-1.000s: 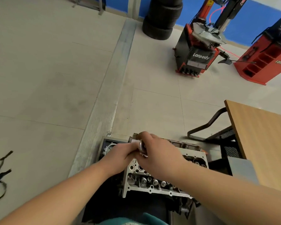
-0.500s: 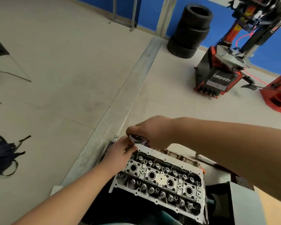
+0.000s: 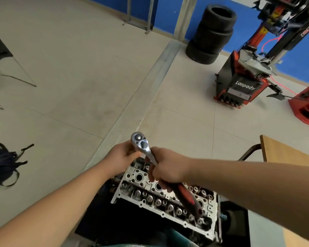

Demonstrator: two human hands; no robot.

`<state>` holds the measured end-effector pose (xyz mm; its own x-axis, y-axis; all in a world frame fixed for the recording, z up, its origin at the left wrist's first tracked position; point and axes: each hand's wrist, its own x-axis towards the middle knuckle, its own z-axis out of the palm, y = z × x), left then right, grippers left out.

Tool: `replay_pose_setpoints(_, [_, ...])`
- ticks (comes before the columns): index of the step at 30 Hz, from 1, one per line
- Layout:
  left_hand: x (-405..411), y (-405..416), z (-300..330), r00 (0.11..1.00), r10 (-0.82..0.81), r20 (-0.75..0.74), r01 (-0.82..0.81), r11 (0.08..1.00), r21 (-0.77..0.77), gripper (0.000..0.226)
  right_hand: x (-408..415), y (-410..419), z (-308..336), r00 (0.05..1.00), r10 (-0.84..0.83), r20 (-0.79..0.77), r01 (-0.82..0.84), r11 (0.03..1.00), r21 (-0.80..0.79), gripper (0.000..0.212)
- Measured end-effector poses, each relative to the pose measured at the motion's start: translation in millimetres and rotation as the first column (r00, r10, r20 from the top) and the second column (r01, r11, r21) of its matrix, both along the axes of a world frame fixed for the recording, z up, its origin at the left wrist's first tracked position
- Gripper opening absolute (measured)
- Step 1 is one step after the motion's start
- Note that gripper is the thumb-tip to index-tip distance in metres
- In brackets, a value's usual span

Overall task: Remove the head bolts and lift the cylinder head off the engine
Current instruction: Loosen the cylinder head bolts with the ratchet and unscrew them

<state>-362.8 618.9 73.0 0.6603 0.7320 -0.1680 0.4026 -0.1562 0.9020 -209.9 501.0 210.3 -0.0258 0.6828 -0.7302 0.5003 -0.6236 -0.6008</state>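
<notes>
Clenching the ratchet (image 3: 146,152) mid-shank, the right hand (image 3: 165,169) has a full grip, its red handle trailing back over the cylinder head (image 3: 161,191); the left hand (image 3: 121,155) pinches the extension under the ratchet's head, at the cylinder head's far corner. If that extension sits crooked on the bolt, I'd expect it to slip and round the bolt or knock knuckles on the casting. Room is open over the floor (image 3: 78,77) to the left; the counter (image 3: 289,157) edge crowds the right.
</notes>
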Motion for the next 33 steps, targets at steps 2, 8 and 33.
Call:
replay_pose_setpoints(2, [-1.1, -0.8, 0.6, 1.0, 0.008, 0.009, -0.008, 0.999, -0.031, 0.032, 19.7, 15.7, 2.2, 0.962, 0.206, 0.181, -0.216, 0.975, 0.041, 0.041])
replay_pose_setpoints(8, [2.6, -12.8, -5.7, 0.993, 0.109, 0.049, -0.109, 0.994, -0.006, 0.017, 70.1, 55.0, 8.1, 0.343, 0.43, 0.835, -0.783, 0.622, 0.001, 0.034])
replay_pose_setpoints(33, [8.7, -26.6, -0.6, 0.971, 0.233, -0.044, -0.225, 0.964, 0.139, 0.009, 94.8, 26.8, -10.7, 0.154, 0.14, 0.978, -0.832, 0.553, 0.052, 0.022])
